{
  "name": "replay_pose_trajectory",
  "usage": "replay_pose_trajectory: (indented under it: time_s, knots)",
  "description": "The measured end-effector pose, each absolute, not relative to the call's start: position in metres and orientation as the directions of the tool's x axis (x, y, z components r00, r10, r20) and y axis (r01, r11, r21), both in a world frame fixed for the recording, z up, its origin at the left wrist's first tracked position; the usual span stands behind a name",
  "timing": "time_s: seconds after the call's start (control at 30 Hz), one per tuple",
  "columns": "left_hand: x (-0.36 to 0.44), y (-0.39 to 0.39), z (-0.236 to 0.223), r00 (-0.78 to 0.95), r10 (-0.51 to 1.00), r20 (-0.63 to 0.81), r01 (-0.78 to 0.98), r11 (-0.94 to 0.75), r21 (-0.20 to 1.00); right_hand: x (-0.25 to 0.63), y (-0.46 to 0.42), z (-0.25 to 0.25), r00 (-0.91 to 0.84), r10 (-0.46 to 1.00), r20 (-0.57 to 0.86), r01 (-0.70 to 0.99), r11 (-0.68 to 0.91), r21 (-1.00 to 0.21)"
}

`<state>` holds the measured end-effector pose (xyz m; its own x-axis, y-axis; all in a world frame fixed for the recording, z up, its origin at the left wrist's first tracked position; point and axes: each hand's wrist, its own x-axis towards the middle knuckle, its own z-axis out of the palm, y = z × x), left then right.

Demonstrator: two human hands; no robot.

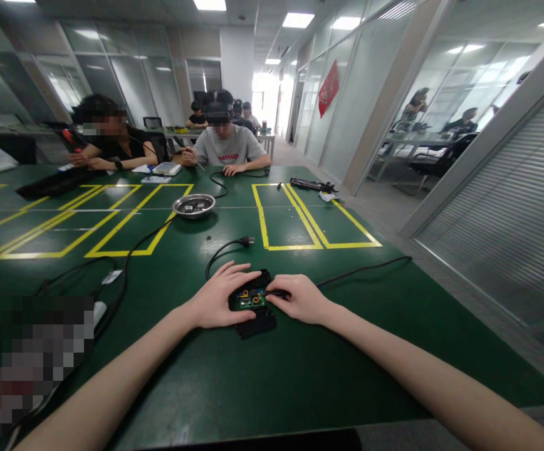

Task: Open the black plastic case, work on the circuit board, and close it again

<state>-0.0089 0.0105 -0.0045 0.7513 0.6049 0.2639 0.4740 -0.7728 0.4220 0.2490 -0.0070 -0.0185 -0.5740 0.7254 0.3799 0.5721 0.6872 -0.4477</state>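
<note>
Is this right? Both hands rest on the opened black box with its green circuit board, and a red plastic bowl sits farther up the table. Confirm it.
Not quite. The head view shows a metal bowl, silvery, not red plastic. The rest stands: left hand and right hand rest on the opened black box.

We can read one word for certain: "assup" in red letters across the chest of the grey T-shirt point(229, 150) worn by the person seated at the far side of the green table point(300, 376); the first letter is unclear to us. The red sign point(329, 88) hanging on the glass wall carries markings too small for us to make out. The circuit board point(252, 300) shows no print we can read.
</note>
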Motion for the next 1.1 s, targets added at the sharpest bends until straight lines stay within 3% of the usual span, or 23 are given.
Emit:
replay_pose_trajectory:
  time_s: [0.17,0.47,1.1]
  knots:
    - [-0.0079,0.0103,-0.0042,0.762,0.601,0.241,0.486,-0.777,0.400,0.2525,-0.0053,-0.0169,-0.583,0.723,0.370,0.572,0.689,-0.445]
    - [-0.0098,0.0158,-0.0073,0.716,0.649,0.257,0.494,-0.731,0.471,0.2519,-0.0038,-0.0180,-0.564,0.736,0.375,0.591,0.677,-0.439]
    - [-0.0109,0.0194,-0.0043,0.749,0.612,0.254,0.501,-0.773,0.389,0.2502,-0.0030,-0.0162,-0.563,0.737,0.375,0.587,0.675,-0.446]
